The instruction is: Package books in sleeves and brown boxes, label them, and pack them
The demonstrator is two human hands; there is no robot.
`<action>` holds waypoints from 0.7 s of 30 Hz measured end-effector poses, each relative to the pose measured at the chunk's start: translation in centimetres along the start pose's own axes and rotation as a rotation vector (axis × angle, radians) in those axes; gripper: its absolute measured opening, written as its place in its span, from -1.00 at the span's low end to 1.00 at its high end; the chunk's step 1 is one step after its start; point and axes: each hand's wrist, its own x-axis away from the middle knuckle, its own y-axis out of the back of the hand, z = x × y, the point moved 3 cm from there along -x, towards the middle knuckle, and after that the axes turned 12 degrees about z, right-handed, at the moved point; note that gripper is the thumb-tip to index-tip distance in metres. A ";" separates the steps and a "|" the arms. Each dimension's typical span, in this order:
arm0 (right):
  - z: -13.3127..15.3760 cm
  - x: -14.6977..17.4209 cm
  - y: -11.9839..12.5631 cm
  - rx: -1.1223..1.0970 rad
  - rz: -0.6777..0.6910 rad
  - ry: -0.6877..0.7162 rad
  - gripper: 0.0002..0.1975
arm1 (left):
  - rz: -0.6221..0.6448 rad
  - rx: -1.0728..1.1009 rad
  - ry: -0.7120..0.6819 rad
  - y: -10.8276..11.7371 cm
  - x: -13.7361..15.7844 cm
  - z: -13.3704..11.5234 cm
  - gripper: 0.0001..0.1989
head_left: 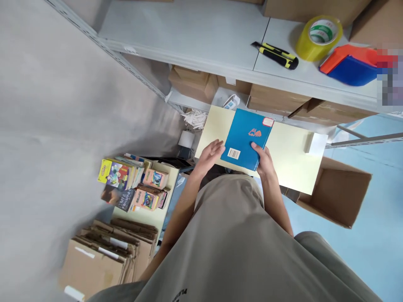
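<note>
A blue book [244, 144] with a white barcode label and a red-edged sticker is held above the pale yellow table [292, 155]. My right hand [265, 161] grips its lower right side, thumb on the cover and the other fingers underneath. At the book's left edge is my left hand [211, 157], its fingers stretched out and close together. Whether those fingertips touch the book I cannot tell. A small white block-like object [316, 144] stands at the table's right end.
On the grey shelf [189, 29] lie a box cutter [275, 55], a roll of yellow tape [318, 37] and an orange-and-blue object [351, 65]. Book stacks [147, 199] and flattened cartons [103, 256] are at left. An open cardboard box [340, 193] sits at right.
</note>
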 end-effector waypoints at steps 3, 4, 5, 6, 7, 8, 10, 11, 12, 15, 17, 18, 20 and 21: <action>-0.2 -0.1 0.4 -0.008 0.059 -0.035 -0.07 | 0.230 0.263 0.065 -1.0 0.2 -0.2 -0.17; -0.3 -0.1 0.4 0.005 0.082 -0.045 -0.08 | 0.252 0.325 0.085 -1.3 0.3 -0.2 -0.17; -0.3 -0.2 0.3 0.020 0.106 -0.055 -0.08 | 0.247 0.372 0.105 -1.6 0.4 -0.2 -0.18; -0.3 -0.2 0.1 0.034 0.131 -0.066 -0.09 | 0.222 0.403 0.122 -1.9 0.5 0.0 -0.19; -0.3 -0.2 0.0 0.043 0.155 -0.076 -0.09 | 0.188 0.421 0.134 -2.0 0.6 0.2 -0.21; -0.3 -0.3 -0.2 0.048 0.176 -0.082 -0.10 | 0.149 0.429 0.139 -2.1 0.6 0.4 -0.22; -0.3 -0.8 -0.3 0.068 0.204 -0.081 -0.11 | 0.073 0.424 0.126 -2.3 0.6 0.6 -0.22; -0.2 -1.1 -0.2 0.097 0.206 -0.067 -0.13 | 0.037 0.410 0.106 -2.3 0.6 0.6 -0.22; -0.2 -1.6 0.0 0.144 0.192 -0.045 -0.13 | -0.001 0.382 0.078 -2.3 0.7 0.4 -0.24; 0.0 -3.1 0.5 0.352 0.060 0.073 -0.04 | -0.159 0.171 -0.020 -2.0 1.0 -0.9 -0.43; 0.3 -3.6 0.0 0.447 0.022 0.142 0.03 | -0.259 -0.026 -0.058 -2.1 1.3 -2.0 -0.52; 0.3 -3.7 -0.6 0.463 0.043 0.159 0.05 | -0.289 -0.112 -0.065 -2.3 1.5 -2.5 -0.56; 0.4 -3.3 -2.5 0.455 0.130 0.162 0.05 | -0.321 -0.256 -0.066 -3.0 1.8 -3.4 -0.69; 0.5 -3.0 -3.5 0.450 0.161 0.160 0.04 | -0.334 -0.324 -0.066 -3.5 2.0 -3.7 -0.78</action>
